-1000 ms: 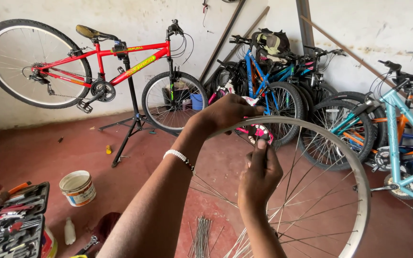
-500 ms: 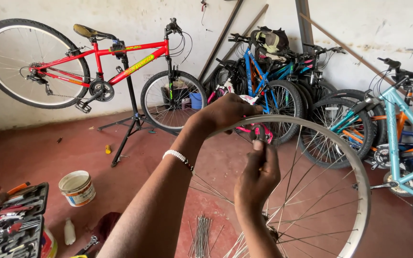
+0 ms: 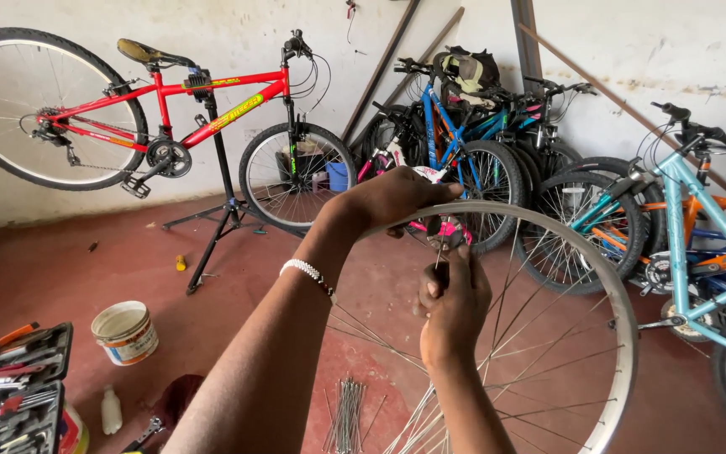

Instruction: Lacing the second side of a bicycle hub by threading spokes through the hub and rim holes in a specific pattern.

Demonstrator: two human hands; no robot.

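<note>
I hold a bare silver bicycle rim (image 3: pixel 611 290) upright in front of me, with thin spokes fanning across it. My left hand (image 3: pixel 388 197), with a white bead bracelet on the wrist, grips the top of the rim. Just below it my right hand (image 3: pixel 455 307) is closed on a small tool or spoke end pointing up at the inside of the rim; what exactly it pinches is hard to tell.
A bundle of loose spokes (image 3: pixel 346 412) lies on the red floor. A red bike (image 3: pixel 161 118) hangs on a repair stand at left. Several bikes (image 3: pixel 497 143) lean on the back wall, and a light blue one (image 3: pixel 699 244) stands at right. A white bucket (image 3: pixel 125 332) and open tool case (image 3: pixel 14 395) are at lower left.
My right hand has dropped slightly and shifted along the inside of the rim. My left hand keeps its grip on the top. The view has moved a little.
</note>
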